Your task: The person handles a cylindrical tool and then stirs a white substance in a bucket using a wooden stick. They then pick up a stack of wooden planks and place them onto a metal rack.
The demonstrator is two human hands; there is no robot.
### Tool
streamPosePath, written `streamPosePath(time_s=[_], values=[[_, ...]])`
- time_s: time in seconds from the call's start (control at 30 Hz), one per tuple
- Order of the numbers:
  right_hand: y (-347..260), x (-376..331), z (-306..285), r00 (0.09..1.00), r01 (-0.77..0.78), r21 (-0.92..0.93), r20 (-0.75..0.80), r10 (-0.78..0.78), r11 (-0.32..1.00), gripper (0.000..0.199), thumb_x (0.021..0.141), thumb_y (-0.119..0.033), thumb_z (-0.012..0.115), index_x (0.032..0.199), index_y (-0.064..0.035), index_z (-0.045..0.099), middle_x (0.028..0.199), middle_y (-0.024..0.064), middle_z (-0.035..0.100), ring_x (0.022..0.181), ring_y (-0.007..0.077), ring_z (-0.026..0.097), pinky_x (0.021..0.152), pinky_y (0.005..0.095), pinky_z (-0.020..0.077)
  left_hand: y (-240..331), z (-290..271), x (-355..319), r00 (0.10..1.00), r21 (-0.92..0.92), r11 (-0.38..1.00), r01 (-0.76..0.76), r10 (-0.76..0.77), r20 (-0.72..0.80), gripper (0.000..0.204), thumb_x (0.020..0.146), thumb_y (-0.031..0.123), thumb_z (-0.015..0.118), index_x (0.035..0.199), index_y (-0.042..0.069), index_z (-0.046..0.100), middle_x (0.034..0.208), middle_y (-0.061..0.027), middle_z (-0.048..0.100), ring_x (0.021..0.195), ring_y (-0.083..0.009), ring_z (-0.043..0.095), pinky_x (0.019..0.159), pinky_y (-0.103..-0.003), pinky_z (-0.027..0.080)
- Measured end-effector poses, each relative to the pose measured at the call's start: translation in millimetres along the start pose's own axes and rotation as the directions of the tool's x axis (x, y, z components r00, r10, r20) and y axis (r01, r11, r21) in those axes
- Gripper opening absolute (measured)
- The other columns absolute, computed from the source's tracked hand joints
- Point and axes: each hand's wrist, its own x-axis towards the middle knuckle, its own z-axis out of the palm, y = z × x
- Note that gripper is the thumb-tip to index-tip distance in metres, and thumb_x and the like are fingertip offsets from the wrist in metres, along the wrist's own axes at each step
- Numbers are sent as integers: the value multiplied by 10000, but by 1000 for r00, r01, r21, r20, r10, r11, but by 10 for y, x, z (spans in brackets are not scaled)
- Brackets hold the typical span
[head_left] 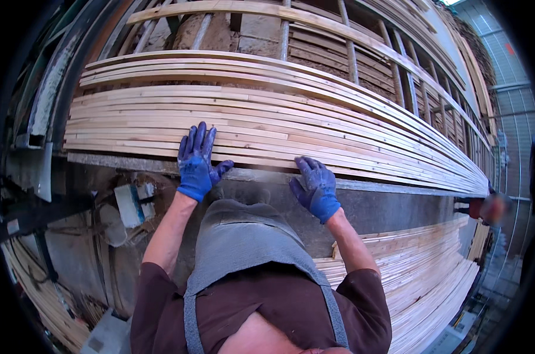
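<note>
Long pale wooden strips (232,111) lie side by side across the view, their left ends roughly lined up. In a blue work glove, my left hand (198,162) rests on the nearer strips with its fingers stretched out and thumb spread. My right hand (316,186), gloved alike, is at the near edge of the same strips, farther right. Its fingers point forward and the thumb stands apart. Neither hand is wrapped round a strip. A narrow gap separates the main group from a few strips (179,62) behind it.
Behind the strips runs a frame of metal rollers (350,53), with a single long strip (220,6) across it. More strips (409,259) are stacked at my right. A metal beam (55,82) stands at the left. Another person (486,208) is at the far right end.
</note>
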Motion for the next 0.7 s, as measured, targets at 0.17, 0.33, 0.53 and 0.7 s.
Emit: streamPosePath(time_s=[0.17, 0.33, 0.53, 0.7], values=[[-84, 186, 101, 984, -67, -101, -173, 48, 993, 573, 857, -368, 688, 1343, -75, 610, 1409, 172, 596, 1060, 391, 652, 875, 514, 549, 1, 14, 14, 1000, -30, 1000, -8, 8, 12, 951, 794, 683, 681, 1519, 103, 469, 1602, -184, 385, 1452, -385, 374, 1188, -517, 265], [-136, 264, 117, 991, -80, -190, -118, 58, 978, 550, 855, -369, 692, 1315, -73, 635, 1410, 162, 602, 1024, 394, 663, 851, 512, 553, -58, -28, 17, 999, -77, 997, -9, 12, 45, 949, 808, 656, 686, 1535, 95, 447, 1617, -191, 355, 1461, -392, 360, 1196, -521, 253], [-107, 400, 69, 983, -59, -151, -184, 31, 987, 437, 838, -330, 726, 1201, -90, 680, 1368, 176, 630, 980, 373, 678, 835, 500, 555, -91, -109, 48, 994, -135, 991, 5, 9, 106, 929, 791, 547, 750, 1537, 85, 442, 1619, -212, 344, 1466, -407, 352, 1198, -521, 248], [-57, 543, 29, 986, -58, -152, -162, 32, 987, 326, 832, -324, 738, 1068, -101, 706, 1330, 181, 658, 919, 365, 690, 825, 480, 561, -107, -136, 72, 994, -121, 992, -24, 36, 105, 882, 836, 560, 708, 1524, 70, 454, 1613, -228, 346, 1463, -421, 352, 1192, -532, 250]])
